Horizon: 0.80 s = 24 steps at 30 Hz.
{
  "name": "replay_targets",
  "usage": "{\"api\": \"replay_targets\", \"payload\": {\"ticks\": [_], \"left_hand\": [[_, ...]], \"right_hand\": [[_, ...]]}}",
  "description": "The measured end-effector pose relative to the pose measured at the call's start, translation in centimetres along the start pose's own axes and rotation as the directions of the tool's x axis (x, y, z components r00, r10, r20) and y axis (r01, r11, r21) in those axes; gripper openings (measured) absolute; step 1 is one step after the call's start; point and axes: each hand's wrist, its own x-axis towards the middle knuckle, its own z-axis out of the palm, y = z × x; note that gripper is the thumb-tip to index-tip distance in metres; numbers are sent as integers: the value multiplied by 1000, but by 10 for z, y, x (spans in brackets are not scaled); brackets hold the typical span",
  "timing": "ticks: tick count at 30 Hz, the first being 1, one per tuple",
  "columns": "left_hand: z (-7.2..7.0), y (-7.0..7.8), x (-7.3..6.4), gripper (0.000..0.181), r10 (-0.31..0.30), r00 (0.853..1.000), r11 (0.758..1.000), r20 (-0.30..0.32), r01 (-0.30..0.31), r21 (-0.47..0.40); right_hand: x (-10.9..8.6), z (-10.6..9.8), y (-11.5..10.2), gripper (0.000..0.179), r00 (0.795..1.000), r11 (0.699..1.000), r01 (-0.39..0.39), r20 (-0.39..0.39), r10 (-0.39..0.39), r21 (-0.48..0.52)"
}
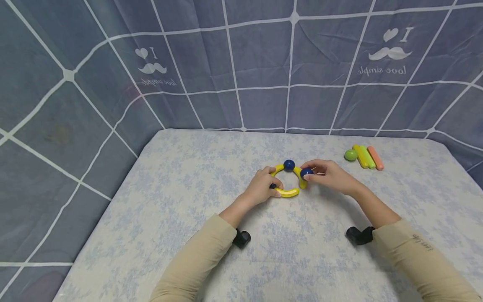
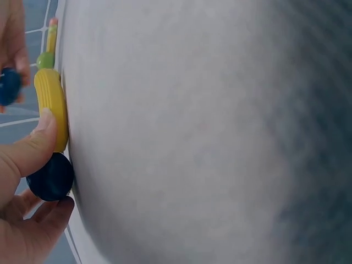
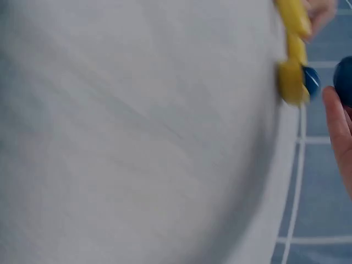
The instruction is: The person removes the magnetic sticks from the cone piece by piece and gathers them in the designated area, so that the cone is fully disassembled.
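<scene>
Sleeves (image 1: 196,261), blue ball (image 1: 306,172) in right fingertip grip (image 1: 327,173)

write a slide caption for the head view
Right hand holds a blue ball near an open ring of yellow curved pieces; left hand pinches another blue ball.

Gridded curtain (image 1: 260,58), floral tablecloth (image 1: 302,251), green ball (image 1: 351,155), coloured sticks (image 1: 367,157)

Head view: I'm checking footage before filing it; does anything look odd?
Yes: the lettering on the curtain behind the table reads backwards, perhaps its reverse side. Nothing looks spilled or damaged among the yellow curved pieces and dark blue balls.
</scene>
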Motion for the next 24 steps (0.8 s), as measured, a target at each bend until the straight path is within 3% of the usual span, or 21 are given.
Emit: {"api": "replay_targets", "payload": {"ticks": [4,11,18,24], "left_hand": [[-2,1,0,10,-3,1000,1000,8,3,18],[-2,1,-1,12,-12,1000,999,10,11,31],[1,1,0,10,-10,1000,1000,4,10,27],[1,1,-1,10,-8,1000,1000,-1,8,24]], "right_hand": [[-6,-20,-1,44,989,998,-54,-134,58,36],[-19,-44,1,46,953,997,-53,-296,69,63],[-27,-60,13,30,928,985,-30,-361,91,171],[-33,-71,20,39,891,978,-133,-412,188,158]]}}
